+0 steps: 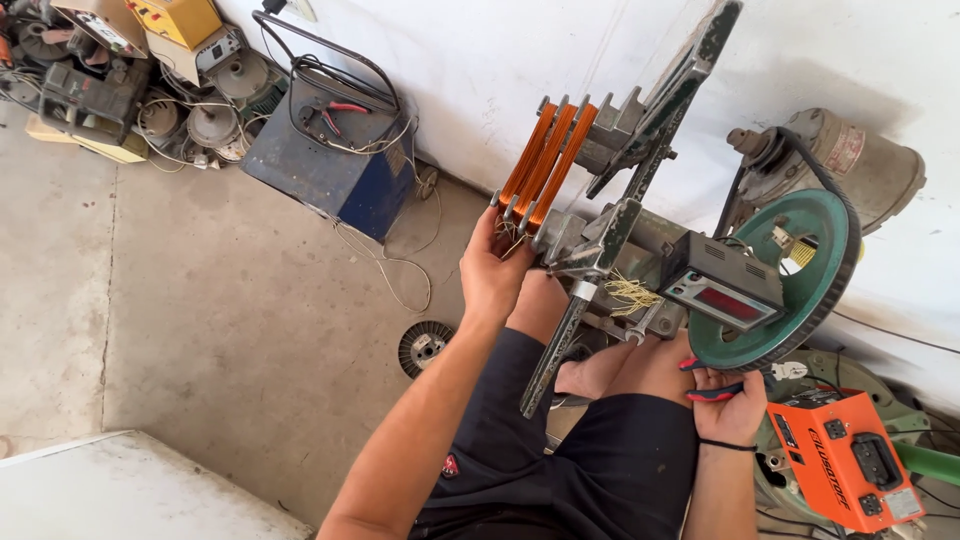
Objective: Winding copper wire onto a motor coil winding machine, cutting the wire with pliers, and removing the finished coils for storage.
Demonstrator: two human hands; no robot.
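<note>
concrete floor; left hand [492, 268] fingers pinch copper coils [545, 165]; right hand [730, 400] fingers clamped on red-handled pliers [712, 380].

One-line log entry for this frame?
left hand: touching copper coils on winding frame | right hand: holding red-handled pliers | seated

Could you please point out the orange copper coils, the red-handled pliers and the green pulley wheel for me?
orange copper coils [546, 160], head view, middle of the wound bundle.
red-handled pliers [712, 393], head view, handle above the right hand [730, 405].
green pulley wheel [835, 270], head view, right part of its rim.
</note>
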